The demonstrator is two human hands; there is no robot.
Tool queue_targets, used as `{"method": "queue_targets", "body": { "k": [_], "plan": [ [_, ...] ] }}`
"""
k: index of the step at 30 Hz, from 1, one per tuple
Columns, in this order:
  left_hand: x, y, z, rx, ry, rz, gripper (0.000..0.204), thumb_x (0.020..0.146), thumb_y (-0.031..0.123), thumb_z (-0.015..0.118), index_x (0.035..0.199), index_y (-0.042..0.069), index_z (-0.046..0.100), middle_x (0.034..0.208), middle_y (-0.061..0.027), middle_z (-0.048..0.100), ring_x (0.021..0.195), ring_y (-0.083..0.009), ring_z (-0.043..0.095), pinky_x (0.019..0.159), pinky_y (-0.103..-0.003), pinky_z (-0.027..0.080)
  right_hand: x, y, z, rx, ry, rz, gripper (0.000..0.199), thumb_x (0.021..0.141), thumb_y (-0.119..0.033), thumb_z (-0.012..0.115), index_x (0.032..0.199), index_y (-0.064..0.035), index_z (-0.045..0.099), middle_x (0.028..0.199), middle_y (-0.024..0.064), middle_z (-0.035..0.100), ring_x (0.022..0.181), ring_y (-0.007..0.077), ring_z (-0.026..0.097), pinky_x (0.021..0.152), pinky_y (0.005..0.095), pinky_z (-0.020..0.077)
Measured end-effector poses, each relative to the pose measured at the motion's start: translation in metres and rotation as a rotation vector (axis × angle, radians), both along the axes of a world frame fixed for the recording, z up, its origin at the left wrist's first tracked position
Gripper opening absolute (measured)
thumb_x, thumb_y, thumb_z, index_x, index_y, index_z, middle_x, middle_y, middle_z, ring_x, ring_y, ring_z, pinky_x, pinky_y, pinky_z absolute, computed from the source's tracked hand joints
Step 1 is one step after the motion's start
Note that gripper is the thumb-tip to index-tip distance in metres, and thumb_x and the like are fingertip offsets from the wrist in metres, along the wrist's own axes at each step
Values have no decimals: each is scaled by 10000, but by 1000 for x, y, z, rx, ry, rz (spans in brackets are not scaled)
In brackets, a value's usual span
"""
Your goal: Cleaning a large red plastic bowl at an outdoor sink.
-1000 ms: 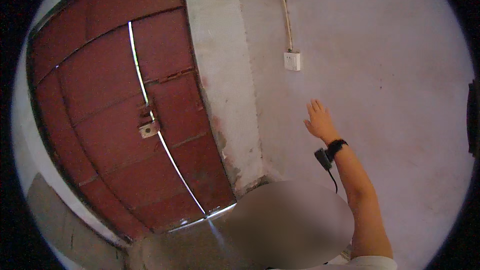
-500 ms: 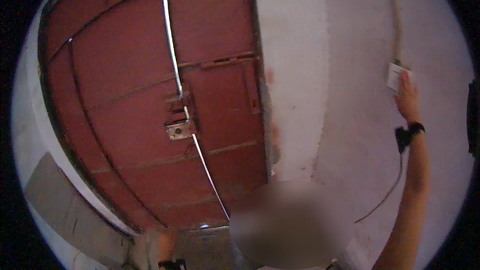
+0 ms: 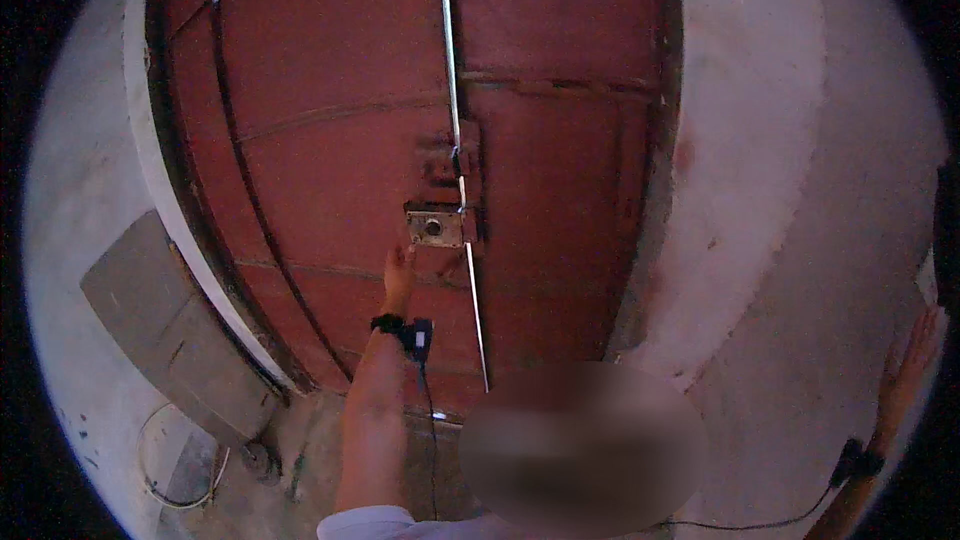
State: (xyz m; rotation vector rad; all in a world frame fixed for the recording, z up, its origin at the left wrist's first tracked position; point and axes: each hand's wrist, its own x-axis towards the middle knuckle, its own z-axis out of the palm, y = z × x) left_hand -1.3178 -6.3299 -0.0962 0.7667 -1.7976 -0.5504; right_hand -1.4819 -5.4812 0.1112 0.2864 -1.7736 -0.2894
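A worn metal rim lock [image 3: 435,227] with a round knob is fixed on the red metal door [image 3: 340,190], beside the bright gap between its two leaves. My left hand [image 3: 399,280] is raised just below the lock's lower left corner, fingers pointing up and apparently holding nothing. Whether the fingertips touch the lock, I cannot tell. At the far right, my right hand [image 3: 906,365] has its fingers stretched out along the wall. A pale switch plate [image 3: 927,278] shows partly above it, cut by the picture's edge. Each wrist wears a black band with a cabled device.
Above the lock sits a red bolt [image 3: 440,165]. A grey wheeled bin [image 3: 185,320] leans at the left by the door frame, with a pale hoop [image 3: 150,480] near its base. Plastered wall [image 3: 745,170] stands right of the door. A blurred oval hides the lower middle.
The view has swung right and down. My left hand has risen from the lower edge to the lock. My right hand has come away from the switch plate and sits lower.
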Motion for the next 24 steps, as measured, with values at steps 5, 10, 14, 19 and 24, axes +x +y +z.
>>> {"method": "queue_targets", "body": {
  "k": [5, 10, 14, 19, 24],
  "plan": [
    [-67, 23, 39, 266, 448, -147, 450, 878, 395, 417, 1005, -17, 546, 905, -152, 587, 794, -216, 547, 699, -340, 439, 28, -15, -58, 27, -179, -6, 670, 723, 20, 504, 1330, -88, 242, 1386, 124, 213, 1294, 287, 152, 1048, 453, 89],
    [-68, -36, 27, 258, 268, 81, 508, 894, 394, 341, 1003, -66, 529, 859, -247, 579, 826, -386, 551, 693, -420, 411, 14, -27, -91, 90, -302, 28, 560, 802, -101, 438, 1324, -52, 240, 1388, 131, 208, 1290, 306, 159, 1042, 458, 91],
    [-83, -12, 39, 199, 326, 94, 495, 905, 366, 321, 990, -80, 520, 870, -265, 567, 811, -401, 541, 686, -425, 408, -1, -29, -101, -6, -431, -71, 531, 828, -187, 416, 1316, -46, 259, 1390, 135, 203, 1291, 309, 158, 1035, 463, 95],
    [-66, -54, 10, 188, 645, -204, 492, 913, 373, 304, 986, -70, 505, 861, -174, 559, 757, -292, 517, 690, -375, 406, -36, -57, -124, 35, -501, 174, 546, 823, -218, 428, 1312, -40, 263, 1392, 142, 191, 1294, 302, 152, 1032, 477, 83],
    [-25, 27, 49, 329, 573, -138, 514, 912, 414, 285, 977, -40, 515, 862, -97, 546, 757, -223, 493, 697, -342, 402, -79, -150, -130, 6, -676, 422, 633, 753, -158, 507, 1321, -46, 250, 1389, 151, 195, 1292, 307, 157, 1029, 485, 93]
  ]
}}
